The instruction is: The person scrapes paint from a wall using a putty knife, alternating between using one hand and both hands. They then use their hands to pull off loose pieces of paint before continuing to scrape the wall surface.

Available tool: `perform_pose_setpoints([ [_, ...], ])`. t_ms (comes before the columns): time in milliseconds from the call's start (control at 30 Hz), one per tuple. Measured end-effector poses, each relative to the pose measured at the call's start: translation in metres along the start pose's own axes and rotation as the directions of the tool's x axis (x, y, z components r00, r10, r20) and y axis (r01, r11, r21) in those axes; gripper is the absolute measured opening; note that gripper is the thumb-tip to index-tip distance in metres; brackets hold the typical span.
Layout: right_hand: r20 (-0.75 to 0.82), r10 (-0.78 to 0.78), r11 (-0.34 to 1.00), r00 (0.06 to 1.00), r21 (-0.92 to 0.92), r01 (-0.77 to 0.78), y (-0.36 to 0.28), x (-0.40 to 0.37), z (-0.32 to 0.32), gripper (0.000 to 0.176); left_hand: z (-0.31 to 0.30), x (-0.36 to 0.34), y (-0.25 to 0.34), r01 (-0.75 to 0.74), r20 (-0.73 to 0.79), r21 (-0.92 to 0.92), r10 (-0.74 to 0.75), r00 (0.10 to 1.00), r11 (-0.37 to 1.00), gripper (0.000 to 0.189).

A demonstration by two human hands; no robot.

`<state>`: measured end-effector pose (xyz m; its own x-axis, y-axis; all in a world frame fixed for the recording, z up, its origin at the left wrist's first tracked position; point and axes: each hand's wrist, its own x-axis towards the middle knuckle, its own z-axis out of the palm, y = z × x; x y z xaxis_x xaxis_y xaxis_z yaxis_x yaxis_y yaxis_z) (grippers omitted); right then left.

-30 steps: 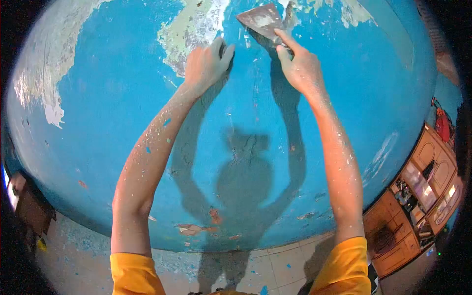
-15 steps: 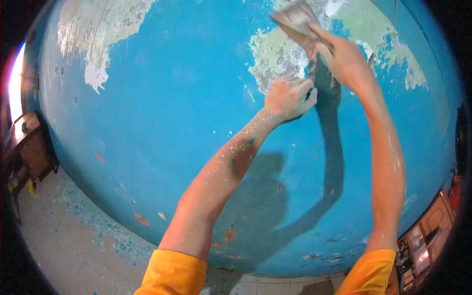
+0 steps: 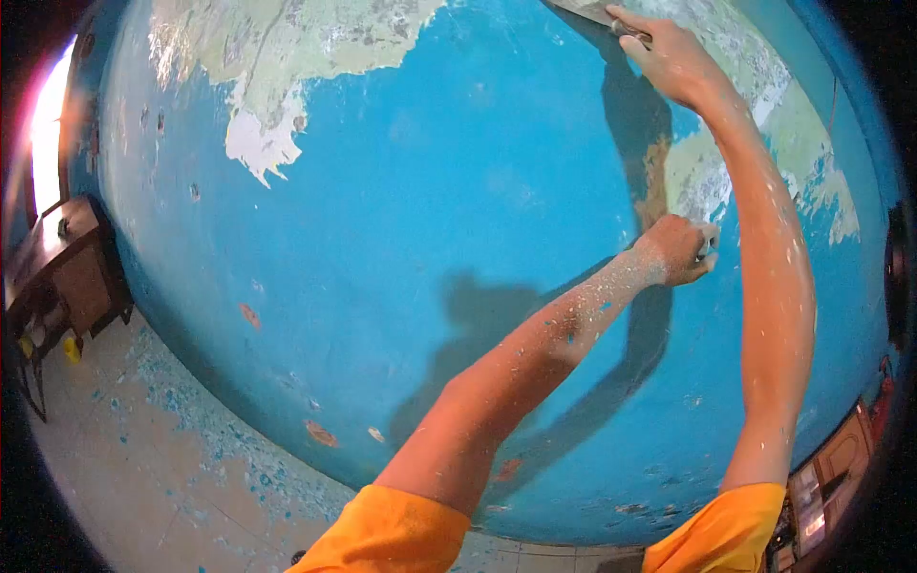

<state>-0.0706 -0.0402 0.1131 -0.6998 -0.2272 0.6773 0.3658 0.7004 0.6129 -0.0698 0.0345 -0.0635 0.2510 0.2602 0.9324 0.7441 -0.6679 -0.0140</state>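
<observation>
Scraper (image 3: 587, 10) juts up-left from right hand (image 3: 671, 59) grip

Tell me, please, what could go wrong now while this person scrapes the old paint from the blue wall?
1. The right hand holds the scraper high up. A slip could bring the blade down toward the left hand, which rests on the wall below it.
2. Paint flakes litter the floor. Scraping this high may drop more toward the eyes, and the footing may be slippery.
</observation>
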Motion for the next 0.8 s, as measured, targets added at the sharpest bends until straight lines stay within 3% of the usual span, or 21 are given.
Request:
perform_pose_setpoints([
  [67, 0.021, 0.025, 0.999, 0.999, -0.027, -0.024, -0.017, 0.003, -0.009, 0.042, -0.02, -0.017, -0.006, -0.03, -0.054, -0.01, 0.03, 0.998, 0.999, 0.03],
  [133, 0.138, 0.205, 0.979, 0.969, -0.012, -0.205, -0.034, -0.036, -0.022, 0.04, -0.048, -0.03, -0.002, -0.077, -0.104, -0.034, 0.073, 0.992, 0.996, 0.03],
  [200, 0.151, 0.263, 0.964, 0.953, -0.007, -0.265, -0.047, -0.049, -0.019, 0.04, -0.095, -0.045, 0.003, 0.027, 0.12, 0.041, -0.032, 0.992, 0.999, 0.028],
  [233, 0.149, 0.317, 0.946, 0.937, 0.016, -0.323, -0.053, -0.051, -0.018, 0.039, -0.104, -0.052, -0.007, 0.023, 0.124, 0.062, -0.03, 0.992, 0.998, 0.025],
  [367, 0.053, 0.248, 0.966, 0.967, -0.093, -0.243, -0.049, 0.028, 0.004, 0.041, -0.118, -0.054, -0.026, -0.029, 0.104, -0.085, 0.038, 0.994, 0.996, 0.019],
  [433, 0.092, 0.316, 0.947, 0.944, -0.085, -0.309, -0.049, 0.006, -0.006, 0.041, -0.12, -0.056, -0.028, -0.01, 0.162, -0.045, 0.017, 0.987, 0.999, 0.02],
  [467, 0.13, 0.353, 0.936, 0.927, -0.061, -0.347, -0.055, -0.005, -0.011, 0.041, -0.12, -0.059, -0.032, -0.103, 0.117, -0.005, 0.102, 0.988, 0.995, 0.022],
  [600, 0.057, 0.611, 0.789, 0.79, 0.042, -0.613, -0.017, -0.116, -0.025, 0.045, -0.127, -0.068, -0.042, -0.181, 0.156, -0.132, 0.201, 0.967, 0.975, 0.025],
  [700, -0.061, 0.531, 0.847, 0.845, 0.008, -0.531, 0.019, -0.09, -0.018, 0.046, -0.127, -0.07, -0.039, -0.209, 0.172, -0.099, 0.223, 0.959, 0.973, 0.027],
  [800, -0.089, 0.613, 0.787, 0.785, -0.019, -0.616, 0.028, -0.047, -0.021, 0.047, -0.121, -0.072, -0.047, -0.286, 0.127, -0.079, 0.294, 0.947, 0.955, 0.029],
])
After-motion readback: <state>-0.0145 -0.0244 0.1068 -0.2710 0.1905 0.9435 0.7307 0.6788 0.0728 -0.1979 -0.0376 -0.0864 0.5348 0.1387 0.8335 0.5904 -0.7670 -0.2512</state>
